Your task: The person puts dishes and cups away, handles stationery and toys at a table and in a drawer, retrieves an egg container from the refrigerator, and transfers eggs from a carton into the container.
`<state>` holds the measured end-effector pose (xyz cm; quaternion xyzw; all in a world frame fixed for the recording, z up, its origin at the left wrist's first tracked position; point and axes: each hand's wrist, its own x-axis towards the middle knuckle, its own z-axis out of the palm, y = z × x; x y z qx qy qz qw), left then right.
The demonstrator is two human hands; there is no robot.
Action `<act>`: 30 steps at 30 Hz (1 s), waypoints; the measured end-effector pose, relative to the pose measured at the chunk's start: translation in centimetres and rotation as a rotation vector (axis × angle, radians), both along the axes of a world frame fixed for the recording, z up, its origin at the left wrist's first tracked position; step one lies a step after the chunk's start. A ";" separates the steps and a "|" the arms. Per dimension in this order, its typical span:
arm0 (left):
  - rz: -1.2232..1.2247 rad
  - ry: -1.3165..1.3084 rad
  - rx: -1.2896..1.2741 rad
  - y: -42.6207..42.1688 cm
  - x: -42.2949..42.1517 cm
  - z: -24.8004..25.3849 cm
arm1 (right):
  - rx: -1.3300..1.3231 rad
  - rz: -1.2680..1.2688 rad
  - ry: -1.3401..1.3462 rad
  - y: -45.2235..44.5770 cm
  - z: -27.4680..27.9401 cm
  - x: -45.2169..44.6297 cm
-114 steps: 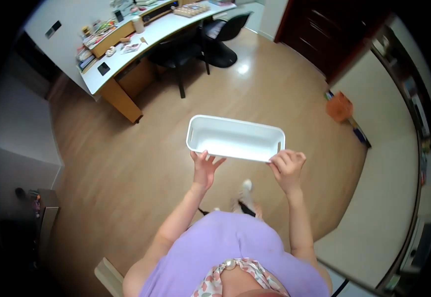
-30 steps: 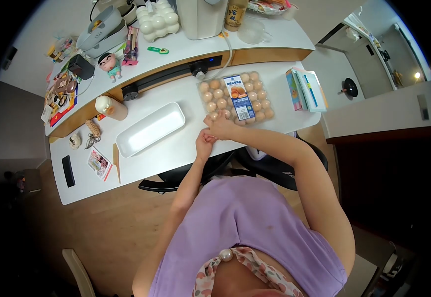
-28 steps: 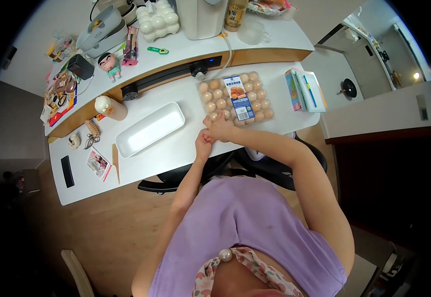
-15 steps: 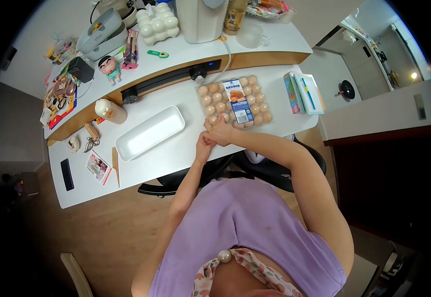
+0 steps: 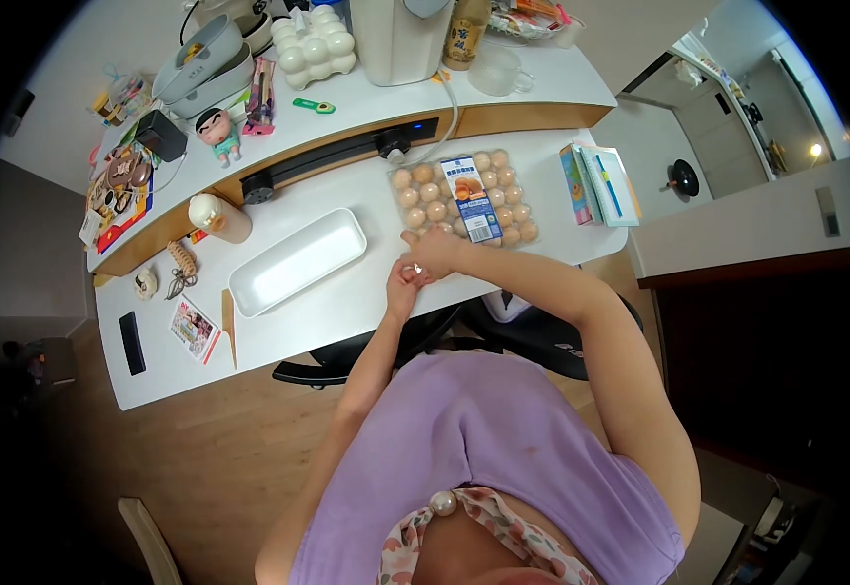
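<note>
A clear plastic egg carton [image 5: 427,192] full of brown eggs lies on the white desk, with a blue and white label across its lid. At its near left corner my right hand [image 5: 434,253] is closed, partly covering that corner. Just below it, my left hand [image 5: 403,288] is closed too, with its fingers close against the right hand. A small clear, shiny bit glints between the two hands, too small to name. To the left of my hands sits an empty white rectangular tray [image 5: 298,261].
A cream-topped bottle [image 5: 220,218], a wooden strip [image 5: 228,330], a booklet [image 5: 195,330] and a black phone-like slab [image 5: 132,343] lie to the left. Notebooks [image 5: 600,183] lie right. The raised shelf holds a white egg holder [image 5: 314,49] and a glass mug [image 5: 499,72]. A chair [image 5: 532,336] stands under the desk edge.
My right hand has shifted slightly down, its thumb now stretched to the left. A small shiny glint now shows between the hands. The egg carton stays in place.
</note>
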<state>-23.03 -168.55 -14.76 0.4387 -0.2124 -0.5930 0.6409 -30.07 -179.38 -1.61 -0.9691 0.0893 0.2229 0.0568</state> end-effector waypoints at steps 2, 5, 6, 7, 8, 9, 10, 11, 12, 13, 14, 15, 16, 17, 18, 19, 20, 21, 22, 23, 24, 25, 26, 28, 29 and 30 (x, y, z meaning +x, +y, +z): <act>-0.002 -0.002 -0.031 -0.1 0.0 -0.3 | -0.002 0.001 -0.021 -0.1 -0.1 -0.1; 0.002 -0.002 -0.028 -0.1 0.0 -0.4 | 0.006 0.000 -0.072 -0.2 -0.7 -0.6; -0.005 -0.047 -0.001 0.1 0.0 -0.5 | 0.010 -0.001 -0.092 -0.2 -1.0 -0.8; -0.013 -0.093 0.027 0.2 0.0 -0.6 | -0.026 -0.008 -0.119 0.2 -1.0 -1.2; -0.022 -0.139 0.053 0.1 0.0 -0.7 | -0.065 -0.014 -0.146 0.8 -1.0 -1.7; 0.008 -0.083 0.092 0.1 -0.2 -0.8 | -0.105 -0.018 -0.172 0.9 -0.9 -1.9; 0.037 -0.027 0.134 0.4 -0.6 -0.4 | -0.123 -0.031 -0.182 0.9 -1.1 -2.0; 0.065 0.031 0.180 0.7 -1.1 0.0 | -0.138 -0.046 -0.191 1.0 -1.4 -2.1; 0.052 0.055 0.195 0.7 -1.3 0.3 | -0.152 -0.062 -0.201 1.0 -1.9 -2.3; 0.037 0.077 0.209 0.7 -1.5 0.4 | -0.169 -0.053 -0.259 0.9 -2.7 -2.6; 0.021 0.100 0.221 0.6 -1.7 0.6 | -0.189 -0.045 -0.318 0.7 -3.7 -3.0; 0.002 0.140 0.220 0.6 -1.9 0.8 | -0.208 -0.035 -0.377 0.4 -4.7 -3.5; -0.016 0.180 0.220 0.7 -2.1 1.5 | -0.286 -0.054 -0.410 0.4 -4.4 -4.1; -0.033 0.220 0.218 0.7 -2.2 1.5 | -0.365 -0.073 -0.444 0.6 -3.3 -4.9; -0.020 0.189 0.196 0.8 -2.4 1.5 | -0.445 -0.089 -0.478 0.5 -2.6 -5.6; -0.007 0.158 0.174 0.9 -2.6 1.4 | -0.403 -0.176 -0.462 0.3 -2.4 -6.4; 0.007 0.127 0.152 1.0 -2.7 1.1 | -0.359 -0.261 -0.444 0.1 -2.4 -7.2; 0.021 0.113 0.141 1.1 -2.9 0.9 | -0.314 -0.346 -0.424 -0.1 -2.4 -7.9; 0.035 0.097 0.127 1.1 -3.1 0.9 | -0.280 -0.335 -0.416 -0.4 -2.6 -8.5; 0.050 0.081 0.112 1.0 -3.3 0.9 | -0.247 -0.322 -0.409 -0.8 -2.9 -9.0; 0.037 0.089 0.124 0.9 -3.6 1.0 | -0.214 -0.310 -0.402 -1.2 -3.2 -9.3; 0.023 0.098 0.137 0.8 -3.9 0.8 | -0.226 -0.268 -0.376 -1.4 -3.1 -9.3; 0.008 0.106 0.151 0.7 -4.3 0.7 | -0.238 -0.227 -0.350 -1.7 -3.1 -9.2; -0.028 0.175 0.204 -0.2 -5.1 0.6 | -0.249 -0.174 -0.323 -2.0 -3.1 -9.0; -0.046 0.212 0.228 -0.7 -5.6 0.8 | -0.248 -0.160 -0.319 -2.2 -3.2 -8.8; -0.018 0.216 0.216 -1.2 -6.1 0.9 | -0.249 -0.145 -0.314 -2.3 -3.3 -8.6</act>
